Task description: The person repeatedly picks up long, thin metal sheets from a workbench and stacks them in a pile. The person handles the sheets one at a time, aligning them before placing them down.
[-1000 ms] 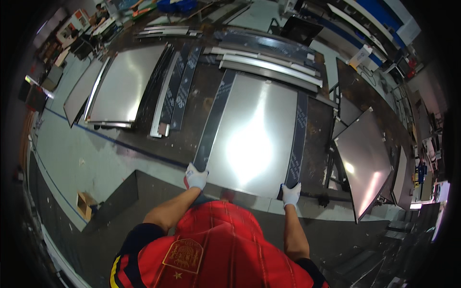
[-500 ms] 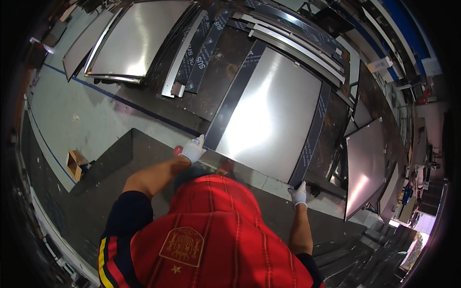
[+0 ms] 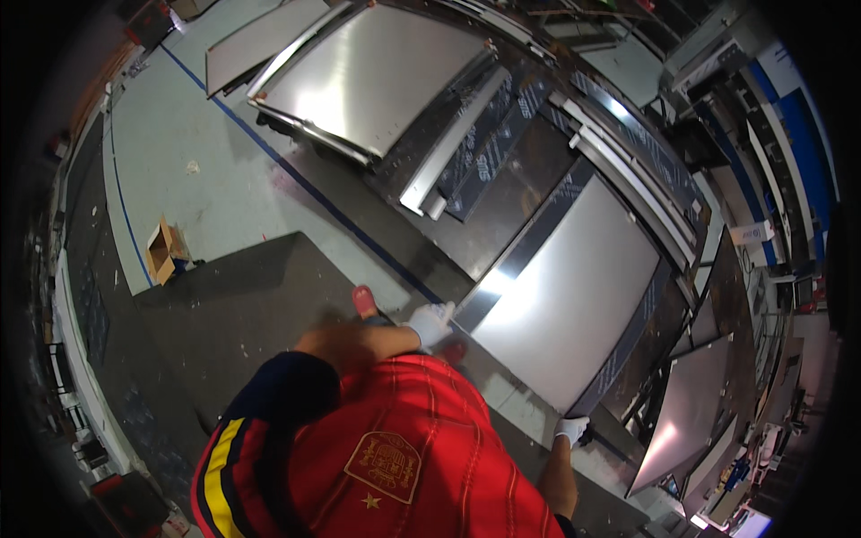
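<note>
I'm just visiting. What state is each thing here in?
Left hand: gloved, at the middle panel's near left corner; grip unclear
Right hand: gloved, at its near right corner; grip unclear
Middle panel: shiny face up, dark strips along both sides
Upper-left panel: shiny face up
Right-hand panel: slanted
Cardboard box: open, on the floor

the wide head view looks down from above the shirt, near and behind the left hand and right hand, reaching past them to the bench and leftward to floor.
</note>
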The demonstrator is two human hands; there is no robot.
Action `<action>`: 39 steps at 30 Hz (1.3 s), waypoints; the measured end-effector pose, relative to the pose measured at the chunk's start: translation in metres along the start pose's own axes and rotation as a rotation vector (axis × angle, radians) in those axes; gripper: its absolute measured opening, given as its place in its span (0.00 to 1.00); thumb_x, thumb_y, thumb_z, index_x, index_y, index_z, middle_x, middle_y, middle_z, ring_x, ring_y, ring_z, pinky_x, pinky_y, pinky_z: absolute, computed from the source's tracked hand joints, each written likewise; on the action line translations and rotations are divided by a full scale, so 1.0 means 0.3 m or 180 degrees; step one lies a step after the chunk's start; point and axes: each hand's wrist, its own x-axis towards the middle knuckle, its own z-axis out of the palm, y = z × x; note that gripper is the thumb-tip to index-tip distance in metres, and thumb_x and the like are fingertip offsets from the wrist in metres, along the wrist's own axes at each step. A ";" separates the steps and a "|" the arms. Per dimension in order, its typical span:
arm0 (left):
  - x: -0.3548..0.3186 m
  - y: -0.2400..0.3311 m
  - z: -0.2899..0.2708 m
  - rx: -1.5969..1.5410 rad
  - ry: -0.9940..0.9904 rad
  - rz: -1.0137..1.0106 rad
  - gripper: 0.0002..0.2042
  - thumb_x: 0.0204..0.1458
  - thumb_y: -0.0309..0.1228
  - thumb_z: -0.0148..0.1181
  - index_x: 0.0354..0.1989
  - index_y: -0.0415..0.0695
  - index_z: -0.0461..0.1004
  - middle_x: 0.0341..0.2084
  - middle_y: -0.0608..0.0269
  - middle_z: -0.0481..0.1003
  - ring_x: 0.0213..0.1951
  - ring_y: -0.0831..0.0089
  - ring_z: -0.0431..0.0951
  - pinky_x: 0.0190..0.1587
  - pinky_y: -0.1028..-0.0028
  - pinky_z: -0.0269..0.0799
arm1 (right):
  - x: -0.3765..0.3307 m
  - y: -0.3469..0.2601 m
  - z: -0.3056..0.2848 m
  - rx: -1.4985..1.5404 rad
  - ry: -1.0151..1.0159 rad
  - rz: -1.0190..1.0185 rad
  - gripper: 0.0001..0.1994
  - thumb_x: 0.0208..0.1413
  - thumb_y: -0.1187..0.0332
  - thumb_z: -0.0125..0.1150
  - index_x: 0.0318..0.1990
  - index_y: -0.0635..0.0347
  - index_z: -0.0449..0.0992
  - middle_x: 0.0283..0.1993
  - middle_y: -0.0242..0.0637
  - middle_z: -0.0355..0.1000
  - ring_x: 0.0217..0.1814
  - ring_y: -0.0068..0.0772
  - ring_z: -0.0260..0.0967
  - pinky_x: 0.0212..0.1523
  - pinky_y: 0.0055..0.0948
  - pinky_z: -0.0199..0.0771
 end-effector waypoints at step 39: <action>0.432 -1.117 -1.375 0.1003 0.1117 -0.1074 0.44 0.63 0.56 0.67 0.85 0.50 0.60 0.87 0.50 0.50 0.85 0.43 0.49 0.84 0.35 0.36 | -0.907 -2.431 0.212 0.0631 -0.0120 -0.1710 0.43 0.61 0.50 0.76 0.78 0.63 0.66 0.68 0.59 0.69 0.70 0.66 0.67 0.68 0.63 0.71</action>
